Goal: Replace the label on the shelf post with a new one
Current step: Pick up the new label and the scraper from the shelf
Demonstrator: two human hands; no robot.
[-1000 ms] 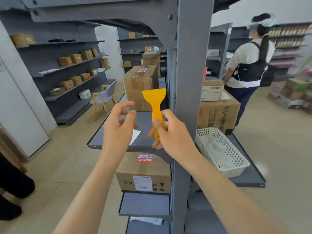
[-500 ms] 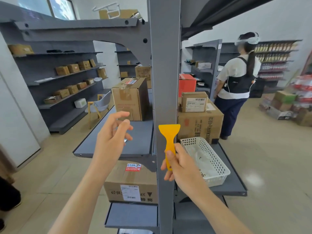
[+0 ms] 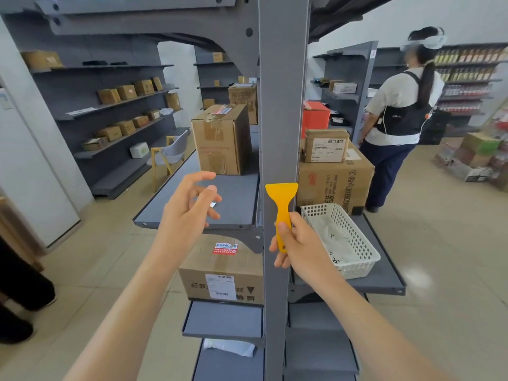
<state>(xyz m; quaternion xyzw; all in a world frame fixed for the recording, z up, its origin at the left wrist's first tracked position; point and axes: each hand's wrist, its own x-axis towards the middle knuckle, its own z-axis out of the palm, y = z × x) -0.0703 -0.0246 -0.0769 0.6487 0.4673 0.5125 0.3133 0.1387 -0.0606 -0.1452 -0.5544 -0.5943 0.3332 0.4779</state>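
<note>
Shelf post (image 3: 280, 105): grey metal upright, standing vertical through the middle of the view, with grey shelves fixed to either side. No label can be made out on its visible face. Yellow scraper (image 3: 282, 207) is held upright directly in front of the post, blade uppermost, blade edge level with the upper shelf (image 3: 236, 210) on the left side. Right hand (image 3: 297, 243) grips the scraper handle, thumb laid along its front and fingers curled behind. Left hand (image 3: 189, 213) is raised over the front edge of the upper shelf, fingers loosely spread and partly curled, holding nothing that can be seen. A small white scrap (image 3: 213, 204) lies on that shelf just beyond the fingertips. A tall cardboard box (image 3: 220, 141) stands further back on the same shelf. White mesh basket (image 3: 343, 240) rests on the right-side shelf near its front edge, just beside the right hand. A person in a white shirt (image 3: 398, 105) stands well apart at the right.
</note>
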